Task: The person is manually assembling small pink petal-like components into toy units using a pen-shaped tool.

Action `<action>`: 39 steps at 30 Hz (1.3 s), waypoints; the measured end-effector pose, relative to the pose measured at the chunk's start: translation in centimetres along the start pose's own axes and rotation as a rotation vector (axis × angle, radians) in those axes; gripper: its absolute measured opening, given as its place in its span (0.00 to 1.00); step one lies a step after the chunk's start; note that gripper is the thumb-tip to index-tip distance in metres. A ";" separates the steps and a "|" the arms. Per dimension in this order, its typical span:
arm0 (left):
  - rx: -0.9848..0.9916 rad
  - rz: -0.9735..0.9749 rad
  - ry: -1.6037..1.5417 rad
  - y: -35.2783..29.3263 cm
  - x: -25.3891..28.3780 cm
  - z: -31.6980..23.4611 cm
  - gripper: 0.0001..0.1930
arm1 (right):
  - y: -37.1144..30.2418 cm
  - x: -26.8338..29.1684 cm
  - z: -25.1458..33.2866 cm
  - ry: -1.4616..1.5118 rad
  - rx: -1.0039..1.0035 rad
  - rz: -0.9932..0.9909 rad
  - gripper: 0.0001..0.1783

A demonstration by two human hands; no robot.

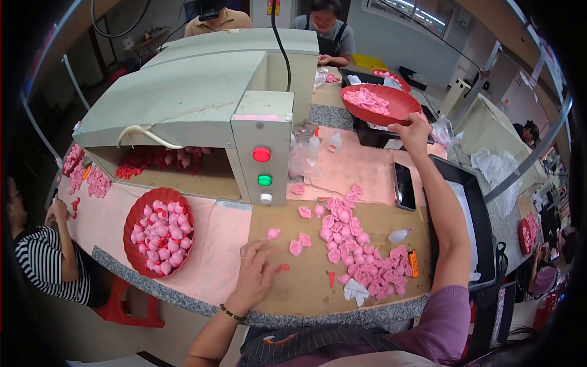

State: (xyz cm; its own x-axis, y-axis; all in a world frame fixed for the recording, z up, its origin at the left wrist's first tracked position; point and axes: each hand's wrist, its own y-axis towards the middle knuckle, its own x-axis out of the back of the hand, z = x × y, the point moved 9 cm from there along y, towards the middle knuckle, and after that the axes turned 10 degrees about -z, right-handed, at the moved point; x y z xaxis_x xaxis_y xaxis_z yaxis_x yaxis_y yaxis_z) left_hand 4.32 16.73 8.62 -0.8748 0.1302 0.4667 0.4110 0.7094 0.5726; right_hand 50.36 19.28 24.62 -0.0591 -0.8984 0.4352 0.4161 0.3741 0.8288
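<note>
My right hand [413, 131] reaches far to the right and pinches the near rim of a red scalloped bowl [403, 104]. That bowl holds pink petal-like pieces [367, 101] and tilts above a dark tray. On the brown board [275, 300], my left hand [255, 273] lies with its fingers apart. A small red piece [283, 267] is beside its fingertips, and a round pink piece [273, 233] sits just beyond. Right of it, a pile of pink ruffled and round pieces [367, 257] spreads over the board.
Another red bowl [127, 235] with pink balls stands at left. A grey oven-like machine [177, 110] with buttons rises behind it. A phone [404, 186], an orange cutter [413, 263], a small dropper bottle [399, 235] and a black tray [486, 244] lie right. Other people sit around.
</note>
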 end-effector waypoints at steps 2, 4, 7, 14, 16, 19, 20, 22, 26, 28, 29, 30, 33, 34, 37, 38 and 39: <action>0.092 0.021 -0.049 -0.5 0.2 1.5 0.15 | 0.8 -4.8 -2.4 0.001 -0.254 0.083 0.21; 0.117 0.012 -0.067 -0.6 0.6 2.0 0.15 | 1.6 -8.6 -2.6 -0.025 -0.312 0.082 0.23; 0.159 0.024 -0.095 -0.4 0.9 2.1 0.14 | 3.5 -14.5 -3.9 -0.064 -0.244 0.040 0.21; 0.210 0.087 -0.084 -0.2 0.1 2.8 0.15 | 5.4 -25.5 -2.7 -0.098 -0.137 -0.084 0.12; 0.233 0.096 -0.068 0.1 0.1 3.1 0.14 | 4.9 -27.7 -1.5 -0.087 -0.151 -0.002 0.12; 0.227 0.097 -0.059 0.4 -0.1 3.1 0.15 | 4.1 -28.8 0.5 -0.077 -0.109 0.035 0.09; 0.228 0.103 -0.059 0.5 -0.2 3.2 0.15 | 3.9 -29.4 0.5 -0.113 -0.056 0.065 0.09; 0.224 0.104 -0.055 0.4 -0.3 3.3 0.15 | 3.1 -30.4 0.9 -0.163 0.021 0.144 0.09; 0.213 0.115 -0.042 0.2 -0.1 2.9 0.15 | 2.6 -32.1 -0.1 -0.142 0.054 0.190 0.08; 0.213 0.108 -0.049 -0.2 0.1 2.8 0.14 | 2.9 -33.3 -0.8 -0.143 0.071 0.279 0.08; 0.209 0.110 -0.051 -0.4 0.2 2.6 0.14 | 2.9 -34.0 -1.2 -0.142 0.086 0.374 0.09; 0.211 0.100 -0.050 -0.6 0.4 2.5 0.15 | 3.1 -33.9 -0.9 -0.105 0.174 0.405 0.13; 0.216 0.090 -0.021 -1.0 0.3 2.5 0.14 | 1.6 -31.4 1.5 -0.008 0.119 0.421 0.14; 0.190 0.121 -0.024 -0.6 -0.3 2.4 0.14 | 2.0 -29.7 0.7 0.020 0.260 0.365 0.15; 0.153 0.109 -0.023 -0.1 -0.9 2.3 0.13 | 3.8 -24.0 2.3 0.030 0.474 0.340 0.10; 0.141 0.091 -0.020 0.0 -0.7 2.1 0.13 | 5.9 -21.7 0.8 0.034 0.425 0.389 0.10; 0.137 0.077 -0.008 0.0 -0.2 2.1 0.13 | 6.2 -18.3 2.6 0.003 0.438 0.365 0.10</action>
State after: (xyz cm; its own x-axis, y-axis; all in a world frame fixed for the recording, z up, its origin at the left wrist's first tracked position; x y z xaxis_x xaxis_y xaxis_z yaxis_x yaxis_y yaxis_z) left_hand 3.99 18.18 7.12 -0.8444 0.1928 0.4998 0.4385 0.7848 0.4381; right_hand 51.65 38.67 22.70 0.0206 -0.6933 0.7203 -0.0060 0.7204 0.6936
